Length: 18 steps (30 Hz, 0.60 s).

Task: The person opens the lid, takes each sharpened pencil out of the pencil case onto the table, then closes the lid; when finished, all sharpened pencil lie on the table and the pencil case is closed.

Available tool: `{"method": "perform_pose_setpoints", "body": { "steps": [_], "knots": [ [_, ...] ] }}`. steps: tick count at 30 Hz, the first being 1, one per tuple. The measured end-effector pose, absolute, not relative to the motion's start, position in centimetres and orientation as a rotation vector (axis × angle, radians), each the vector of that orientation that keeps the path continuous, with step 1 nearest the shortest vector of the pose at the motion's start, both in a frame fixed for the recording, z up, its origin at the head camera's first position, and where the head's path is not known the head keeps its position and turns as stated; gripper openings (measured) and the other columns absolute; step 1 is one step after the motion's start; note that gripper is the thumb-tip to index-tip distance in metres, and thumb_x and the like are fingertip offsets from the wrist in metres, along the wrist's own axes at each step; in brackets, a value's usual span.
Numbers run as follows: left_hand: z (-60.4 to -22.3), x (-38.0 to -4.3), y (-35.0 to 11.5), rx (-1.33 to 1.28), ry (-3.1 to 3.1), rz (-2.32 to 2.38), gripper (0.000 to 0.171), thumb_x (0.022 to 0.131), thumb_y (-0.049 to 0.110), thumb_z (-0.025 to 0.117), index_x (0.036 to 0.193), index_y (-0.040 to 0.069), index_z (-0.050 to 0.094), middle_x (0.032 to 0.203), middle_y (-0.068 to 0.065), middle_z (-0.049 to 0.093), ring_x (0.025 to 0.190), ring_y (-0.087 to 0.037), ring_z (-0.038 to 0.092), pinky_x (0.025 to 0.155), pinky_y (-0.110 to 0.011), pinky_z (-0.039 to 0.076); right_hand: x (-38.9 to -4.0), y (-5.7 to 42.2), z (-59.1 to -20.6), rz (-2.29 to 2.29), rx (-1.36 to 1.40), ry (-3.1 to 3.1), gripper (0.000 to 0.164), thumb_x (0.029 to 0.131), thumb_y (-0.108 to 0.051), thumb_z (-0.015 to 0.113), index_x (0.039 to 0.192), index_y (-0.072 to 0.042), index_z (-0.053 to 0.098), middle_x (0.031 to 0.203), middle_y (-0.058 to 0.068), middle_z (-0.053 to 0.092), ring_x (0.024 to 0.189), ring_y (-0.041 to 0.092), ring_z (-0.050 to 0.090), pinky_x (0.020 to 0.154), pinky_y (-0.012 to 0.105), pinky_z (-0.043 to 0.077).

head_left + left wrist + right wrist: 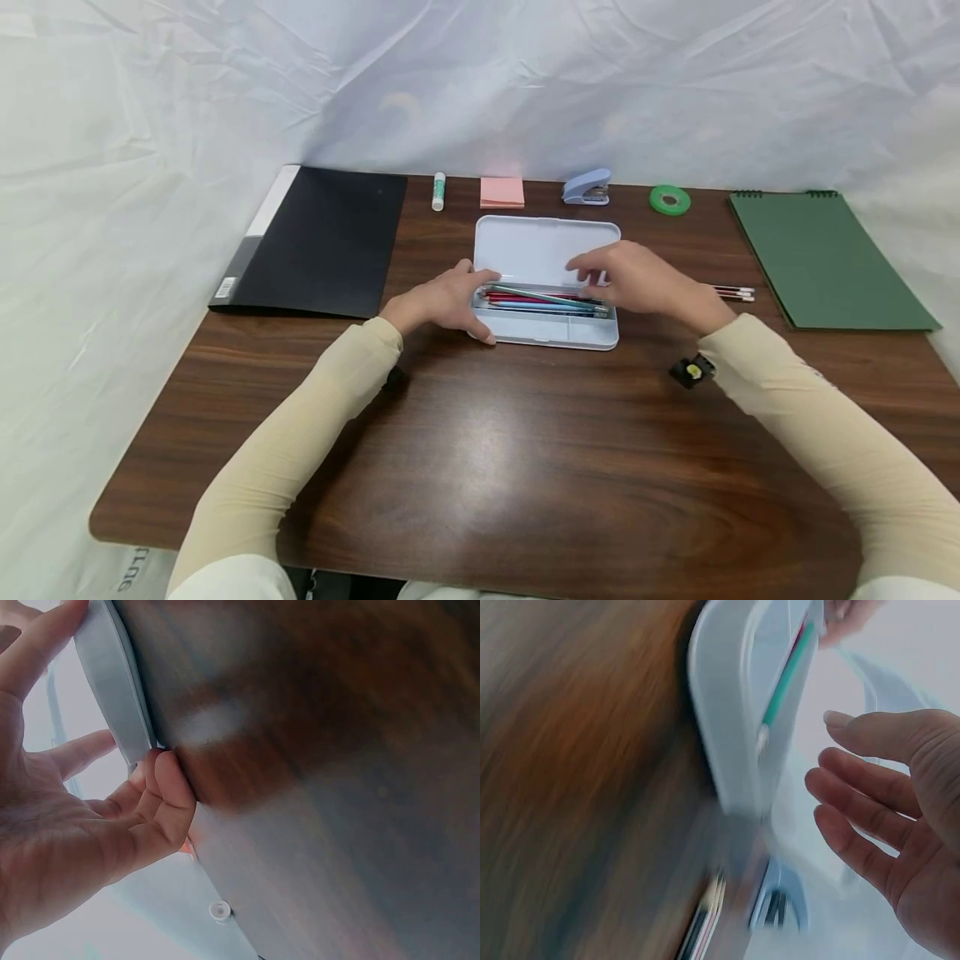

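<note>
While left hand (448,300) grips the open pencil case (528,330) at its left end, right hand (637,277) hovers over the other end, fingers relaxed; pencils (543,302) inside, stapler (584,189) behind on table (480,467).

The counter (480,467) looked to me like dark grained wood, smooth and glossy enough to throw back a pale glare. On my feed the pencil case (525,242) had a smooth, light sheen, plastic or painted metal, I couldn't tell which. I saw slick-painted pencils (543,297), a matt green notebook cover (832,258), smooth black plastic on the folder (322,242), matt paper notes (502,192), soft wrinkled cloth sleeves (795,417) and crinkled, shiny plastic sheeting (450,83)
</note>
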State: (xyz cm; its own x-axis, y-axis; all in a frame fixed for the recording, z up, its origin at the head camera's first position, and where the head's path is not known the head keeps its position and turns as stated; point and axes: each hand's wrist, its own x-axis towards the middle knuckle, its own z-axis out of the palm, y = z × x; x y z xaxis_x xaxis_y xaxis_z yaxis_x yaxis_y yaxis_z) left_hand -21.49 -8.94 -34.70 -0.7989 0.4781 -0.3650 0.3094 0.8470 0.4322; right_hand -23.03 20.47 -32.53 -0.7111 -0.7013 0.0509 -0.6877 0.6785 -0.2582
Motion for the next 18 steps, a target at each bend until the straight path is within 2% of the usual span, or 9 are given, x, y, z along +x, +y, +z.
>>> {"method": "perform_pose_setpoints", "body": {
  "steps": [7,13,18],
  "knots": [
    [-34.7,-21.5,-8.9,0.581,2.554,0.496,0.100,0.076,0.045,0.085,0.157,0.023,0.031,0.130,-0.013,0.039,0.112,-0.026,0.047,0.096,-0.040,0.044,-23.0,17.2,-33.4,-0.351,-1.290,2.740,0.033,0.083,-0.009,0.080,0.116,-0.007,0.072,0.093,0.005,0.074,0.079,0.017,0.063,0.077,0.040,0.054],
    [-34.8,-21.5,-8.9,0.582,2.544,0.506,0.100,0.075,0.045,0.085,0.157,0.023,0.031,0.130,-0.013,0.039,0.112,-0.026,0.047,0.095,-0.040,0.044,-23.0,16.2,-33.9,-0.259,-1.333,2.739,0.028,0.082,-0.009,0.081,0.109,-0.011,0.073,0.082,0.001,0.070,0.071,0.016,0.057,0.071,0.038,0.050],
    [-34.6,-21.5,-8.9,0.569,2.550,0.499,0.100,0.076,0.045,0.085,0.157,0.024,0.031,0.129,-0.013,0.039,0.112,-0.026,0.047,0.095,-0.041,0.044,-22.9,15.6,-33.9,-0.206,-1.322,2.746,0.030,0.082,-0.008,0.080,0.111,-0.010,0.073,0.087,0.003,0.073,0.073,0.018,0.060,0.074,0.041,0.052]
  ]
}}
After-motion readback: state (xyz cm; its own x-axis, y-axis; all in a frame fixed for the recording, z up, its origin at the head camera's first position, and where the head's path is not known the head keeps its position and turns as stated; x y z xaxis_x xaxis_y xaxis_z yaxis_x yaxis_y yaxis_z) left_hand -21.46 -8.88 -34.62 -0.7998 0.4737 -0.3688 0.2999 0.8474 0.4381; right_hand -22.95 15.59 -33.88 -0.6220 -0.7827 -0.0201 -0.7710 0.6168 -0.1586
